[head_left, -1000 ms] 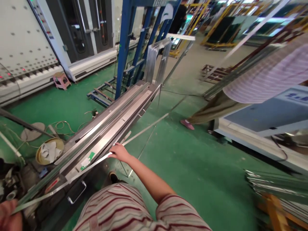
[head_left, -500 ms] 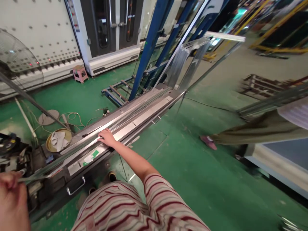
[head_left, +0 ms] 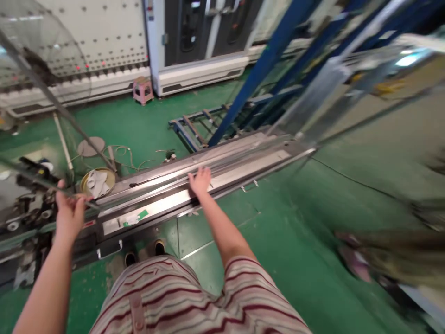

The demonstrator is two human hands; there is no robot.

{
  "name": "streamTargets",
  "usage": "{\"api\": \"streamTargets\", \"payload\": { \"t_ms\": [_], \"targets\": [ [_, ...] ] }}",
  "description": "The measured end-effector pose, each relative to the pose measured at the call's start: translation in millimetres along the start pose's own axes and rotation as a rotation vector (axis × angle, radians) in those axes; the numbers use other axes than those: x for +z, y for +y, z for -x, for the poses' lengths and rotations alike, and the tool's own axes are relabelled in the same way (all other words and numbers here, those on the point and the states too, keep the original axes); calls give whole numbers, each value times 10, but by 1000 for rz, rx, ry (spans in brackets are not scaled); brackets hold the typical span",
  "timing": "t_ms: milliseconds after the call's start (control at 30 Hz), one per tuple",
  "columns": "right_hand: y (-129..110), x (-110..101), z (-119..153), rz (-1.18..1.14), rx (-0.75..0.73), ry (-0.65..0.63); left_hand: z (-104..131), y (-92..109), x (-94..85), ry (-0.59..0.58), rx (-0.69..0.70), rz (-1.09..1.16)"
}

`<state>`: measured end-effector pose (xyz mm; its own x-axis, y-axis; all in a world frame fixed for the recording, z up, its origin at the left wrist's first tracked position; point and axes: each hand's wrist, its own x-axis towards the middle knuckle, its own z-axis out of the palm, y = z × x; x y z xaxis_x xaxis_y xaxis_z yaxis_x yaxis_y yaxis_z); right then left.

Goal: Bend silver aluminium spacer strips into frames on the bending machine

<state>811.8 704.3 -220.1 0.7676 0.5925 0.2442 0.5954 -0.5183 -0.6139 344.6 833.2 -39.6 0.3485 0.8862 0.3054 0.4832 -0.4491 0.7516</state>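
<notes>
Green workshop floor (head_left: 295, 241) stretches around a long metal desk (head_left: 243, 169) that runs from lower left to upper right, with a big pale machine (head_left: 104, 41) along the far wall and a blue frame (head_left: 257, 65) rising behind the desk.

I am looking down past a striped shirt (head_left: 194, 301) at two bare arms. My left hand (head_left: 69, 211) is at the left end of the desk, fingers (head_left: 61, 190) curled around the near end of a thin metal strip (head_left: 156, 174) that lies lengthwise in the desk's channel. That hold looks closed and light, thumb and fingers pinching the strip's end, though motion blur hides the exact contact. My right hand (head_left: 200, 180) lies farther along, palm down, fingers spread almost flat, pressing on the same strip and the desk top; it grasps nothing.

I judge the step in hand to be seating the strip in the channel. The next move would call for keeping the strip straight along the guide while both hands steady it.

A small pink stool (head_left: 142, 89) stands by the machine. A round pan (head_left: 97, 182) with a rag sits on the floor beyond the desk, near loose cables (head_left: 121, 155). Another person's shoe (head_left: 352, 262), blurred, shows at the right.
</notes>
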Motion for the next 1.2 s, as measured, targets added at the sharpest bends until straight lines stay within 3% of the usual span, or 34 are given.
{"api": "streamTargets", "payload": {
  "t_ms": [67, 267, 367, 433, 533, 667, 1033, 1200],
  "targets": [
    [206, -67, -145, 96, 111, -12, -47, 54, 141, 13, 15, 44],
    [523, -35, -474, 332, 121, -126, -197, -10, 400, 20, 36, 109],
    [528, 46, -454, 481, 75, -113, -189, -105, 362, 26, 41, 131],
    [456, 134, -353, 525, 7, -96, -159, -219, 223, 52, 20, 105],
    [241, 329, -88, 577, -111, -93, -90, -483, -144, 109, -15, 66],
    [-207, 674, 377, 621, -213, -78, 13, -916, -768, 152, -32, 58],
    [-1891, 1590, 1588, 669, -331, -46, 183, -2224, -2495, 214, -69, 25],
    [-2588, 1986, 2083, 643, -346, -57, 246, -2802, -3197, 242, -75, 2]
  ]
}}
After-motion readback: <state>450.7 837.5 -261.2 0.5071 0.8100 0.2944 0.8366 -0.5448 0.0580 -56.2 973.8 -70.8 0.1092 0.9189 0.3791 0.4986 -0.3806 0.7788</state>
